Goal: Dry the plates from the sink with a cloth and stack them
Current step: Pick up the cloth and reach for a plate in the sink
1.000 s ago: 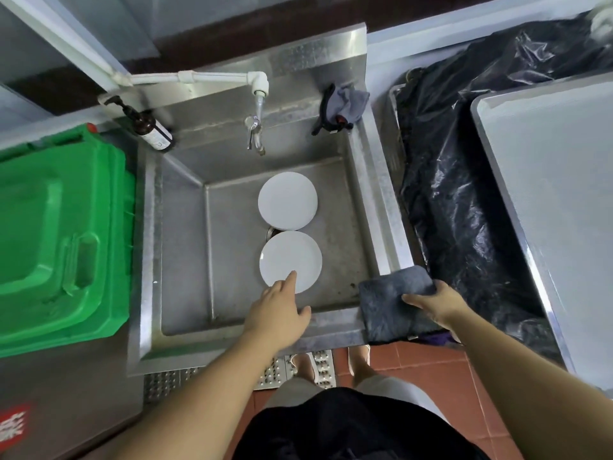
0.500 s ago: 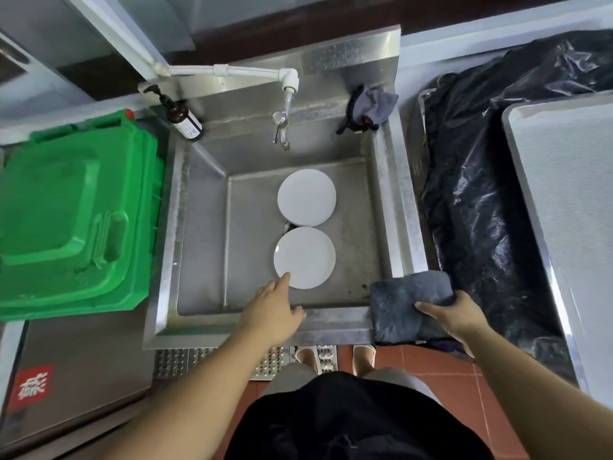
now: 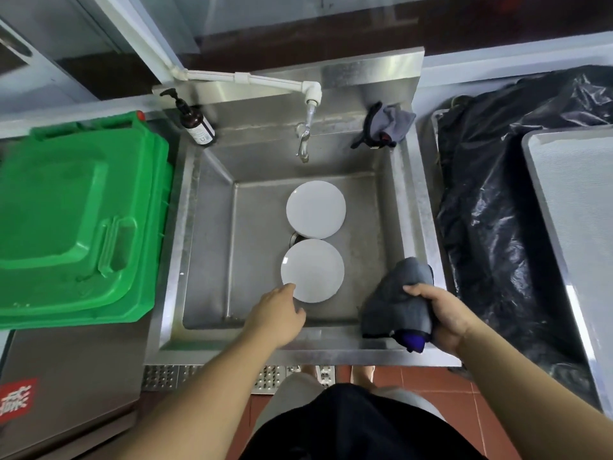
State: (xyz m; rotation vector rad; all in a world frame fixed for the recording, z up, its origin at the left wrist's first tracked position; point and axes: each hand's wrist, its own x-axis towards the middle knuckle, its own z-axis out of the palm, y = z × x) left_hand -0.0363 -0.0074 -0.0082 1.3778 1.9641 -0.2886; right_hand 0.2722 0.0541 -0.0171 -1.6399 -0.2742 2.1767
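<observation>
The grey cloth is gripped in the right hand, ready for drying. The near white plate, in the steel sink, is touched by the left hand with fingers spread, likely to be lifted.

White plates; grey cloth, purple patch, maybe label; green bin; black bag; steel sink.

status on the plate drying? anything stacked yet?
Done: nothing visibly dried or stacked outside the sink.
In hand: right hand grips the grey cloth; left hand reaches to the near plate, fingertips at its edge, not lifted.
Left: both the near plate and the far plate, which seems to top a small pile, need drying and stacking.
</observation>
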